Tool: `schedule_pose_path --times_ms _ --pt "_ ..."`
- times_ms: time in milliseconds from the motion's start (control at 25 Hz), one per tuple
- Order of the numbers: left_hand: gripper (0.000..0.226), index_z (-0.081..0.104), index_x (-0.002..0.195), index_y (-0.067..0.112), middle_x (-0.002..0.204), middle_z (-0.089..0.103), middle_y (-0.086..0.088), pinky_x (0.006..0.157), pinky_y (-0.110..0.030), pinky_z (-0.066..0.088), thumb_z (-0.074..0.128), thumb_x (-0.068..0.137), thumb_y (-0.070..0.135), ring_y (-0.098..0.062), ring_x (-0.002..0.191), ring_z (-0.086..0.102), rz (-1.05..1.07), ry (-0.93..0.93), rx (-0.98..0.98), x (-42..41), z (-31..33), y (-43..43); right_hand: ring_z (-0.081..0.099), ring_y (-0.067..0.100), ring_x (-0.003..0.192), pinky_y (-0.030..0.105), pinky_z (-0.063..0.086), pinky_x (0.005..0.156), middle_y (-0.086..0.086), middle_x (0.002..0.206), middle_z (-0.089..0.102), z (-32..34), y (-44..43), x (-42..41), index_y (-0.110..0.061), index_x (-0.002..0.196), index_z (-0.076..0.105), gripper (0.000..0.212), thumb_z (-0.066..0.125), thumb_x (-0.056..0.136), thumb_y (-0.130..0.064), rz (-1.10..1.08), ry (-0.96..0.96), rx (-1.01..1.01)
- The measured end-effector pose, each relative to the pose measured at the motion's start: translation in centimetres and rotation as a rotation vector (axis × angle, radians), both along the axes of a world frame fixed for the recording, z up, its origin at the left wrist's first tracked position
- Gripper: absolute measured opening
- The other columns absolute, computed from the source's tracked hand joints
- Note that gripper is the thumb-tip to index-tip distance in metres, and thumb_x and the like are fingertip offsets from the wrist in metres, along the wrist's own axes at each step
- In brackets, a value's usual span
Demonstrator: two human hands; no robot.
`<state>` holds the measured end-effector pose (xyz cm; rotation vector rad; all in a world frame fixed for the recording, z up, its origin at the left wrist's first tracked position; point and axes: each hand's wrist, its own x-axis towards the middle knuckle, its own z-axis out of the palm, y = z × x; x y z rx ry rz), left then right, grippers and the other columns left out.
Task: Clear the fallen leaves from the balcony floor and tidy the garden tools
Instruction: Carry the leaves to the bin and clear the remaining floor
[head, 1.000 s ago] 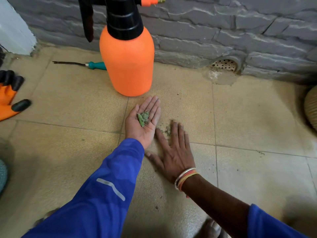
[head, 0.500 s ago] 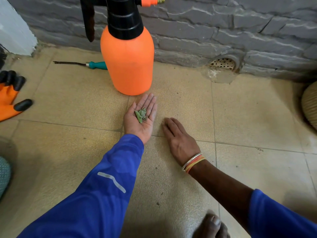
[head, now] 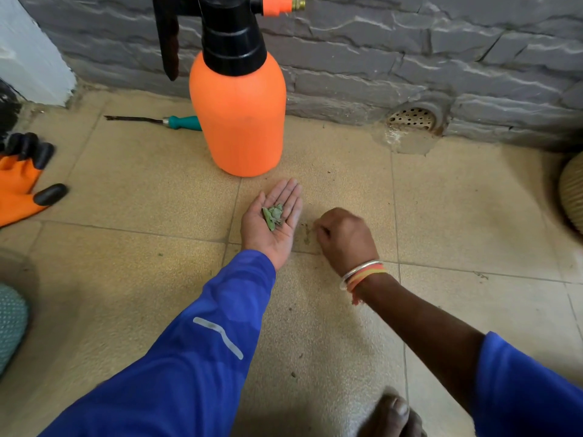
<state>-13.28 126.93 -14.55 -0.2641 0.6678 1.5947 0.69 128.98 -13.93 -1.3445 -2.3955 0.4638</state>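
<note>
My left hand (head: 278, 238) lies palm up just above the tiled floor (head: 473, 222), fingers straight and together, and a small heap of green leaf bits (head: 273, 216) sits loose in the palm. My right hand (head: 345, 239) is just to its right, knuckles up, with the fingers curled down to the tile. I cannot tell whether they have hold of anything. A thin scatter of crumbs (head: 305, 231) lies on the tile between my two hands. Bangles (head: 362, 272) ring my right wrist.

Just beyond my left fingertips stands the orange sprayer (head: 238, 121), upright with its black pump head, close to the grey stone wall (head: 410, 58). A hand tool with a teal handle (head: 183, 122) lies flat on the floor, its handle end hidden behind the sprayer and its dark shaft pointing left. Orange gloves with black fingertips (head: 22, 181) lie at the far left edge. A round drain grate (head: 411, 118) sits at the foot of the wall to the right. My toe (head: 394, 411) shows at the near edge.
</note>
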Motion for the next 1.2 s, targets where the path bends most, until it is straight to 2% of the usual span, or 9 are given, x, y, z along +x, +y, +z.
schedule_pose_path --times_ms 120,240,360,520,600,680,800,960,1200 --pt "0.049 0.058 0.130 -0.004 0.128 0.066 -0.019 0.107 -0.033 0.046 0.032 0.107 0.031 -0.027 0.123 0.062 -0.067 0.036 -0.022 1.6 0.2 0.5 0.068 0.014 0.073 0.027 0.057 0.073 0.004 0.084 0.074 3.6 1.1 -1.1 -0.009 0.083 0.077 0.006 0.072 0.083 -0.007 -0.138 0.299 -0.186" --pt "0.049 0.063 0.123 0.000 0.127 0.067 -0.015 0.110 -0.032 0.043 0.031 0.107 0.033 -0.023 0.120 0.062 -0.113 -0.023 0.027 2.8 0.9 1.1 0.068 0.019 0.079 0.034 0.055 0.078 0.005 0.084 0.074 5.2 1.3 -2.7 -0.011 0.081 0.077 0.010 0.069 0.080 -0.005 0.020 0.224 -0.162" --pt "0.049 0.057 0.130 -0.002 0.137 0.059 -0.018 0.118 -0.036 0.033 0.030 0.106 0.032 -0.027 0.132 0.053 -0.122 -0.103 0.099 3.1 1.3 1.7 0.065 0.024 0.072 0.039 0.053 0.071 0.007 0.076 0.072 5.1 1.6 -2.7 -0.013 0.081 0.075 0.019 0.057 0.086 -0.016 0.098 0.101 -0.097" --pt "0.048 0.056 0.128 -0.007 0.127 0.065 -0.022 0.108 -0.037 0.047 0.033 0.107 0.029 -0.029 0.120 0.063 -0.022 -0.065 0.083 1.6 1.1 2.2 0.069 0.011 0.087 0.027 0.058 0.077 0.002 0.102 0.074 5.1 1.8 -0.1 -0.014 0.108 0.074 0.019 0.062 0.093 -0.015 -0.051 0.397 -0.017" --pt "0.047 0.055 0.128 -0.008 0.126 0.065 -0.023 0.102 -0.038 0.051 0.034 0.108 0.029 -0.029 0.117 0.065 0.014 -0.077 0.094 0.1 1.0 1.9 0.060 0.018 0.118 0.037 0.051 0.099 0.008 0.132 0.063 3.1 0.9 2.0 -0.011 0.133 0.059 0.042 0.055 0.098 -0.034 -0.142 0.216 -0.071" --pt "0.047 0.057 0.126 -0.008 0.127 0.065 -0.023 0.101 -0.038 0.050 0.035 0.107 0.029 -0.028 0.119 0.063 0.011 -0.068 0.092 -1.3 0.7 1.5 0.027 0.028 0.147 0.046 0.026 0.120 0.016 0.159 0.028 0.6 -2.2 3.6 -0.009 0.154 0.024 0.082 0.034 0.096 -0.065 -0.140 -0.179 -0.163" --pt "0.047 0.060 0.121 -0.007 0.125 0.066 -0.021 0.104 -0.038 0.049 0.034 0.107 0.029 -0.027 0.118 0.063 -0.028 -0.017 0.055 -2.2 0.3 1.2 -0.006 0.039 0.150 0.052 0.005 0.122 0.024 0.162 -0.007 -1.7 -7.7 3.3 -0.007 0.157 -0.003 0.112 0.013 0.081 -0.089 -0.020 -0.442 -0.200" --pt "0.046 0.061 0.119 -0.007 0.119 0.069 -0.022 0.106 -0.038 0.047 0.035 0.107 0.029 -0.027 0.118 0.063 -0.020 -0.006 0.046 -2.5 0.2 1.0 -0.013 0.041 0.149 0.055 0.002 0.122 0.023 0.161 -0.012 -2.1 -7.2 -0.3 -0.010 0.157 -0.005 0.112 0.010 0.080 -0.090 0.055 -0.449 -0.207" --pt "0.048 0.061 0.119 -0.008 0.130 0.063 -0.021 0.108 -0.038 0.045 0.032 0.107 0.029 -0.030 0.128 0.057 0.034 -0.027 0.040 -3.8 0.2 0.4 -0.008 0.040 0.150 0.067 0.008 0.117 0.010 0.165 -0.008 -1.5 -5.4 3.2 -0.036 0.157 -0.002 0.082 0.014 0.089 -0.080 0.388 -0.495 -0.001"
